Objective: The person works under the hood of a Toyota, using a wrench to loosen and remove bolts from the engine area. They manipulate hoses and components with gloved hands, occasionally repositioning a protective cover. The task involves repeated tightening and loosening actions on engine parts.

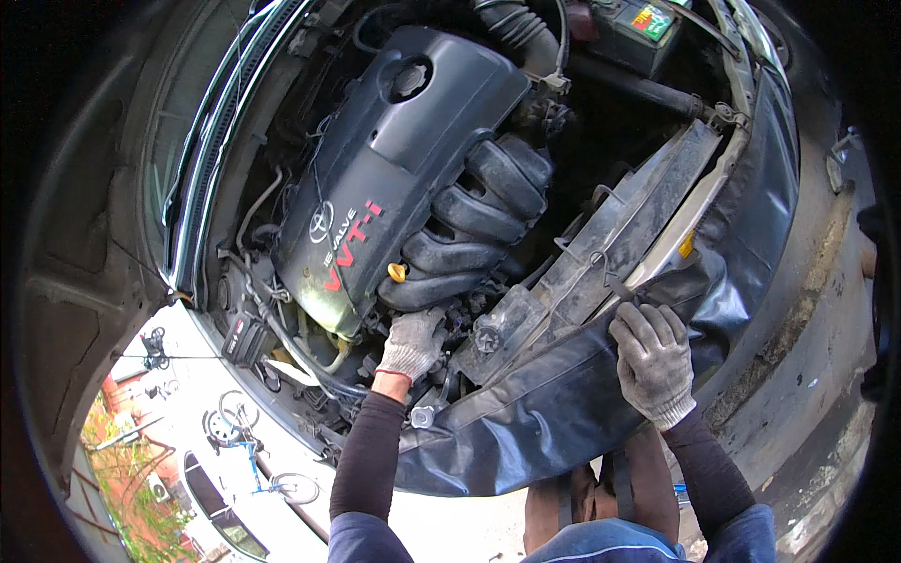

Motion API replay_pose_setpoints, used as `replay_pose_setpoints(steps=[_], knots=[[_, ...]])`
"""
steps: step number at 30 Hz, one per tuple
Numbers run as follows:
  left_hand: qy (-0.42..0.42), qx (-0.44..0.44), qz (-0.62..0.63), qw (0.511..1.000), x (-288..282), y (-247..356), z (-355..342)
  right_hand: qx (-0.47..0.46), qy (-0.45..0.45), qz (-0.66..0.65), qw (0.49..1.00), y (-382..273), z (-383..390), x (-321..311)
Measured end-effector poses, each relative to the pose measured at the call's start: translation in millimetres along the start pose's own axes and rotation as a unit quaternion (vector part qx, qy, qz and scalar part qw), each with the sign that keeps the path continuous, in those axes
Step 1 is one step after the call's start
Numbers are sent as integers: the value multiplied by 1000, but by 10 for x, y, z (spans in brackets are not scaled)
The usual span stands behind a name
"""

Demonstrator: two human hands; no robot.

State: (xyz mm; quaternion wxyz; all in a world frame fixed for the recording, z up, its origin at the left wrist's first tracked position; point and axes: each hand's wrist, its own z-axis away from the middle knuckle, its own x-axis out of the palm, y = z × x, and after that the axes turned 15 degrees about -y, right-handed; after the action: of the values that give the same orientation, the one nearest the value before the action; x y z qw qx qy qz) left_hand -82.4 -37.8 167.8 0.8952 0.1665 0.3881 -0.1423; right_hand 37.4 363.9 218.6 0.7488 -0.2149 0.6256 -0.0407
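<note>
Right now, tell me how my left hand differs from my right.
The left hand reaches down among the engine parts beside the black intake pipes; the right hand lies on the black cover. The left hand's fingers are mostly hidden, while the right hand's show. Bare wrist shows on the left hand's side, none clearly on the right hand's. Both wear greyish gloves.

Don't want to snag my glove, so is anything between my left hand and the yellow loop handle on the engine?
Yes: the curved black intake pipe nearest you lies between your left hand and the yellow loop handle. What that hand touches is hidden.
</note>
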Motion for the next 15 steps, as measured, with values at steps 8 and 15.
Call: replay_pose_setpoints(steps=[8,15], knots=[[-3,-122,-55,991,-81,123,694,-6,10,15,1000,-2,14,64],[-12,-143,-124,982,-139,70,565,-15,13,20,1000,-26,3,54]])
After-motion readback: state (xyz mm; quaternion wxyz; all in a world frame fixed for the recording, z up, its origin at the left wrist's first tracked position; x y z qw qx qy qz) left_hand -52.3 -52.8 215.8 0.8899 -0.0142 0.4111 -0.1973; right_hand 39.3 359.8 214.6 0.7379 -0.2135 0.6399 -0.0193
